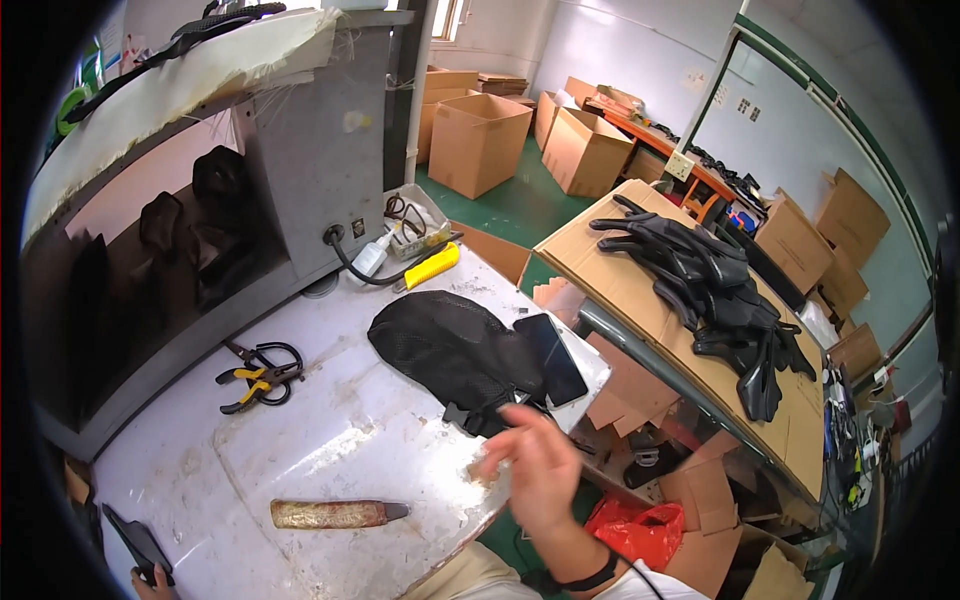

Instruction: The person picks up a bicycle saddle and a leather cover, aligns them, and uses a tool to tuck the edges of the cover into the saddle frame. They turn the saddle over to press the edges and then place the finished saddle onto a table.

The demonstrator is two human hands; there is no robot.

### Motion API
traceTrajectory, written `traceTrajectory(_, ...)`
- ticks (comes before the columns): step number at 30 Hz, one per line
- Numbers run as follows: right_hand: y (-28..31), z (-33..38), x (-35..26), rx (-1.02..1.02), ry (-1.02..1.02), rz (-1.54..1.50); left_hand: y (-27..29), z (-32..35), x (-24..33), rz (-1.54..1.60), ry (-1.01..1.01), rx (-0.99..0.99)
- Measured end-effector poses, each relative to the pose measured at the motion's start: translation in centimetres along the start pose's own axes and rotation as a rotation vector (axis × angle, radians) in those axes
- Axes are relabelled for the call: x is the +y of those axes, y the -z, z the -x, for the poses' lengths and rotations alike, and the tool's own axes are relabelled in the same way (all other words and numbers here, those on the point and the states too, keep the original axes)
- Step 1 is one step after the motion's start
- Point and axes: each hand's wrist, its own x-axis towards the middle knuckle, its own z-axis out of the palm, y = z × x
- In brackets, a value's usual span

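At the lower left edge, my left hand (153, 584) shows only in part, its fingers closed on a flat black curved piece (137, 537). My right hand (540, 468) is over the table's front right edge, fingers loosely bent and apart, with nothing in them. Just beyond it lies a black mesh pouch (440, 340) with straps at its near end. A dark phone (551, 358) rests against the pouch's right side. Left of my right hand is a short blade with a worn wrapped handle (330, 514). Yellow-and-black pliers (260, 378) and black-handled scissors (284, 358) lie together farther left.
A grey open-fronted machine (320, 170) with black pieces inside fills the left. Behind the pouch are a yellow-handled cutter (432, 266), a cable and a small tray (420, 225). Black moulded pieces (700, 270) cover cardboard at right. A red bag (640, 528) sits below.
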Motion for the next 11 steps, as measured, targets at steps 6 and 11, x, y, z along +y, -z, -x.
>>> traceTrajectory(6, -7.5, 5.4, 0.1, -0.627, -0.205, -0.043, -4.8, -2.0, -6.1, 1.546, 0.157, 0.031)
traceTrajectory(11, -10.0, 7.1, 1.7, -0.822, -0.288, 0.0, -0.1, 5.4, -0.3, 1.787, 0.164, -0.027)
